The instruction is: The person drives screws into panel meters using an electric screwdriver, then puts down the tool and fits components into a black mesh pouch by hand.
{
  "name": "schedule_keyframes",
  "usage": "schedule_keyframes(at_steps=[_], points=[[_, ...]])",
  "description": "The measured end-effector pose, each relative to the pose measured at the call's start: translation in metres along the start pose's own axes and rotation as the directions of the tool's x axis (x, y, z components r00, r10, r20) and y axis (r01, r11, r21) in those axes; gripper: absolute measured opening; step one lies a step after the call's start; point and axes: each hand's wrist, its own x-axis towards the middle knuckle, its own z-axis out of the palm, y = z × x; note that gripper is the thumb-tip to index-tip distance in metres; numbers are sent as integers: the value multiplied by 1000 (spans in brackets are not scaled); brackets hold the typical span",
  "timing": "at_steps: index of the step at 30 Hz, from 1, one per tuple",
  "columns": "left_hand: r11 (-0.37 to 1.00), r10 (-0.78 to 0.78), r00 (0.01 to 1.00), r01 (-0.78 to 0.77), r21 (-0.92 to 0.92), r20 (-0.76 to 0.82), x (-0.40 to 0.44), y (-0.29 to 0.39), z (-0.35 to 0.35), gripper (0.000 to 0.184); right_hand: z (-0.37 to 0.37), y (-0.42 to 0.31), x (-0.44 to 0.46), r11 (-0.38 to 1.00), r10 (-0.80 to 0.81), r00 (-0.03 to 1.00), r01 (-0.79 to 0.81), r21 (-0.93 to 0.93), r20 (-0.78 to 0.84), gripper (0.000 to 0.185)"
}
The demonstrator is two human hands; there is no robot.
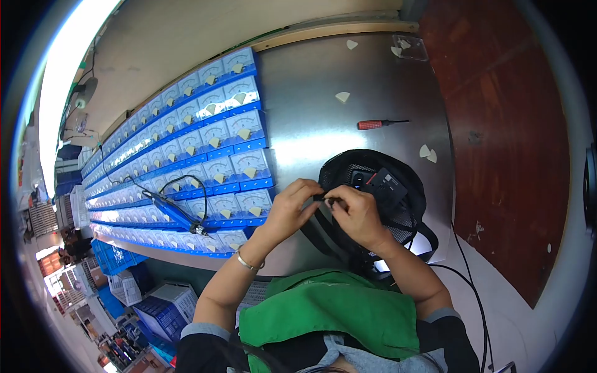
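In the head view, my left hand (295, 208) has its fingers closed on the edge or strap of a black mesh bag (413, 180). Close beside it, my right hand (356, 214) pinches the same black strap (326, 227), and the fingertips of both hands nearly meet. What exactly lies between the fingertips is too small to tell. Inside the open bag is a dark box-like device (390, 186). Black straps hang from the bag toward the green apron (329, 304).
Rows of blue panel meters (217, 168) cover the left of the metal table (298, 81), with a blue electric screwdriver (177, 214) on them. A red screwdriver (371, 125), pale wedge pieces (342, 97) and a clear tray (418, 50) lie beyond the bag. Black cables (476, 292) hang at right.
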Motion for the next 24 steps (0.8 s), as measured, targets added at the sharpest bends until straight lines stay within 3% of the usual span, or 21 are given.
schedule_keyframes(at_steps=[6,9,12,15,18,21,24], points=[[998,-9,1000,9,59,6,0,-3,5,31,-9,-3,2,930,292,954,-300,214,69,11],[997,13,1000,-12,70,-8,1,-1,4,30,-10,6,1,988,130,991,-126,93,-39,10],[993,-6,1000,7,116,-11,4,11,3,32,-11,0,0,969,187,982,-183,169,-9,10],[988,12,999,-5,157,-48,5,9,6,33,-8,0,1,983,128,992,-125,132,-16,10],[991,-21,998,28,134,-54,3,4,12,30,-9,-11,1,1000,-19,999,18,-24,-40,9],[997,-59,995,62,37,-79,3,-2,13,26,-9,-7,-6,996,-68,992,62,-62,-103,8],[997,-24,997,28,66,-69,4,0,13,24,-10,-5,-19,999,13,989,-18,-33,-149,7]])
